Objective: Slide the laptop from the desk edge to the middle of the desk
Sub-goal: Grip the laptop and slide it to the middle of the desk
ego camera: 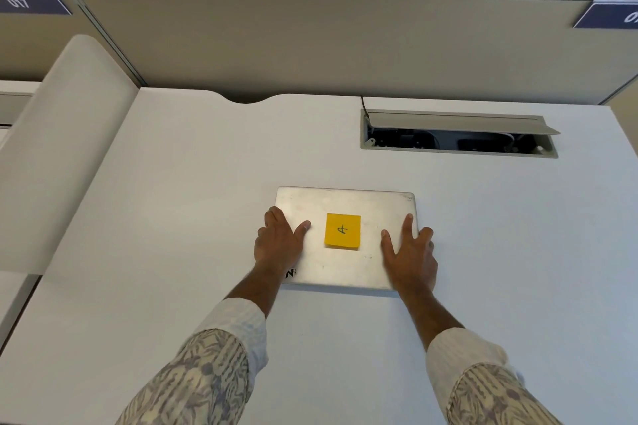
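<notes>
A closed silver laptop [345, 203] lies flat on the white desk [172, 217], near its middle, with a yellow sticky note [342, 230] on the lid. My left hand [278, 241] rests flat on the laptop's left side, thumb on the lid and fingers over the left edge. My right hand [411, 252] lies flat on the right side, fingers spread, the outer ones over the right edge. Both palms press on the lid; neither hand wraps around the laptop.
An open cable hatch [459, 133] with a raised flap sits in the desk behind and right of the laptop. A beige partition [310, 45] walls off the desk's back. A curved white divider [62, 148] stands at the left.
</notes>
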`<action>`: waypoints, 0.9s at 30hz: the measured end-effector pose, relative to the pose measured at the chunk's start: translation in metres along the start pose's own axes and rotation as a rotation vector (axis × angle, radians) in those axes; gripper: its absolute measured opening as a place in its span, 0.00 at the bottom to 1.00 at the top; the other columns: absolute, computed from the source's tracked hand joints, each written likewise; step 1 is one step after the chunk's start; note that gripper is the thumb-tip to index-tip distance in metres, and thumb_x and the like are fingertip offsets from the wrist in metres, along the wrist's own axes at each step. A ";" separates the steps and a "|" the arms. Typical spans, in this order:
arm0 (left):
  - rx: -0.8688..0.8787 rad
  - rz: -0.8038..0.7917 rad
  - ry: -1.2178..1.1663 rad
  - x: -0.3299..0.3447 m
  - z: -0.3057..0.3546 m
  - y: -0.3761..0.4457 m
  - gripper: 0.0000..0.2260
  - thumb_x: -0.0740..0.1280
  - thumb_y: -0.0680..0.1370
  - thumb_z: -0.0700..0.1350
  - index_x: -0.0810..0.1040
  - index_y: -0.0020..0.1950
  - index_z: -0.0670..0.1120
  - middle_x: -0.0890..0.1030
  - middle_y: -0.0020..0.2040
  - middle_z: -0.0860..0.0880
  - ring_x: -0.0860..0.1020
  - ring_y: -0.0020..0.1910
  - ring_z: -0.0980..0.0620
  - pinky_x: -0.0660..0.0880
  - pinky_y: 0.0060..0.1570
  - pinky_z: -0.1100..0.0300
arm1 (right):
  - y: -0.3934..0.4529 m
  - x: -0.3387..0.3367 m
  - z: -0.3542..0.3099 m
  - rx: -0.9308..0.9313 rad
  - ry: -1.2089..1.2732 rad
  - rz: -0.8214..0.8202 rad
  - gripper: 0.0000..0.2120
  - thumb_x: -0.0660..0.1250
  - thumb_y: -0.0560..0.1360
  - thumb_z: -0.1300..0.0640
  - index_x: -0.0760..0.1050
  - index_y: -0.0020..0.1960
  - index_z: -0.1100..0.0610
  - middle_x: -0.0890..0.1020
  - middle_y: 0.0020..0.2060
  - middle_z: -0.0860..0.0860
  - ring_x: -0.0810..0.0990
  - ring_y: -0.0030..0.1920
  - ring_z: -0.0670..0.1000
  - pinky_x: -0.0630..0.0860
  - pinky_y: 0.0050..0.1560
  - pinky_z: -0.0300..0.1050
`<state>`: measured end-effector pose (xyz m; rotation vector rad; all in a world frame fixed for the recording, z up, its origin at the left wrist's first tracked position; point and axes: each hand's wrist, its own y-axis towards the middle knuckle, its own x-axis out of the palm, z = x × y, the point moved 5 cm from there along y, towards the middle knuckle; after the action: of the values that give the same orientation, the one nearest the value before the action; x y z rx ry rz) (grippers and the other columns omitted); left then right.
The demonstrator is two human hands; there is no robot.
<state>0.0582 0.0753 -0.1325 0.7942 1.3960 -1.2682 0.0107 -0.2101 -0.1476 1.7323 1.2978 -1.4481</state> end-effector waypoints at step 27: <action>-0.036 0.025 0.010 -0.001 0.003 -0.005 0.39 0.53 0.79 0.70 0.61 0.73 0.37 0.74 0.61 0.44 0.78 0.54 0.45 0.77 0.37 0.53 | 0.000 -0.005 -0.003 -0.062 -0.112 -0.035 0.35 0.48 0.81 0.34 0.53 0.80 0.54 0.68 0.61 0.58 0.76 0.56 0.58 0.81 0.44 0.53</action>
<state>0.0542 0.0715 -0.1299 0.7922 1.4096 -1.2182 0.0125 -0.2093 -0.1417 1.5729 1.3058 -1.4865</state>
